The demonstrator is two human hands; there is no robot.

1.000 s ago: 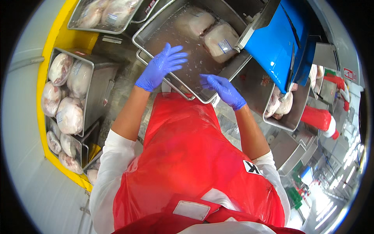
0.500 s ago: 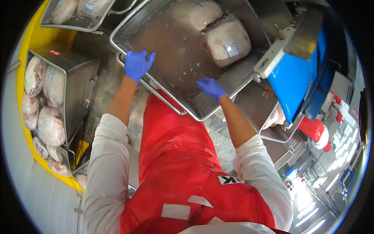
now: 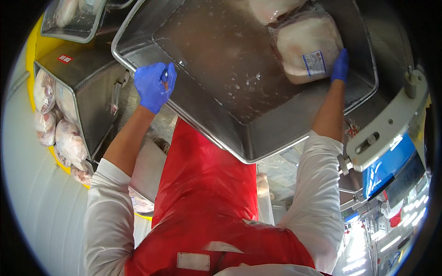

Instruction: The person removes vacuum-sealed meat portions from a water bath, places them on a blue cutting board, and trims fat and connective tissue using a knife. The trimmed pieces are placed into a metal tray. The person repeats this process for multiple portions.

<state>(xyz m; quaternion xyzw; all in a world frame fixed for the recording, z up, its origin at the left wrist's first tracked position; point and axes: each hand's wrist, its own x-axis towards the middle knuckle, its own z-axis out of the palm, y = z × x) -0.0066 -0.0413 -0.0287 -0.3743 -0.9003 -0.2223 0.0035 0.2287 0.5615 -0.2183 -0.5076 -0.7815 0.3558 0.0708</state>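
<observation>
A deep steel tub (image 3: 276, 138) with brownish wet residue on its floor stands in front of me. My left hand (image 3: 155, 87), in a blue glove, is closed over its near left rim. Inside, toward the right, lies a plastic-wrapped block of pale meat (image 3: 307, 46) with a white and blue label. My right hand (image 3: 340, 66), gloved the same way, lies along the block's right side with the fingers extended; part of it is turned away from view. Beyond that block, a second wrapped piece of meat (image 3: 274, 9) is cut off by the top edge.
At the left, a steel bin (image 3: 85, 76) has several wrapped meat pieces (image 3: 69, 140) beside it. A smaller steel tub (image 3: 69, 34) with meat stands at the far left. On the right are a pale metal arm (image 3: 391, 124) and a blue panel (image 3: 391, 163).
My right hand has moved from over the tub's near right part to the right side of the labelled meat block. My left hand has closed over the rim. The view has shifted.
</observation>
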